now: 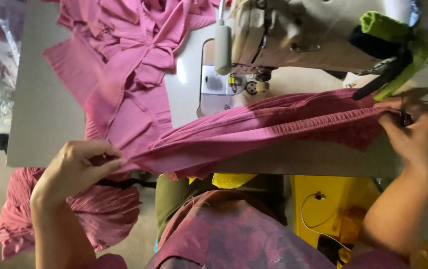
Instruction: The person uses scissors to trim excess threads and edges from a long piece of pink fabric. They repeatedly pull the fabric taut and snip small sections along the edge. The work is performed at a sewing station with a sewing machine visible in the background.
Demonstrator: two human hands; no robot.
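Observation:
A long strip of pink gathered fabric is stretched taut across the front of the table. My left hand pinches its left end at the table's near edge. My right hand grips its right end, and a small dark tool, maybe snips, shows between the fingers. The sewing machine stands just behind the strip, its needle area above the fabric.
A heap of pink garments lies on the grey table at the back left. More pink cloth hangs off the left edge. Green and black cloth sits on the machine. A yellow bin stands below.

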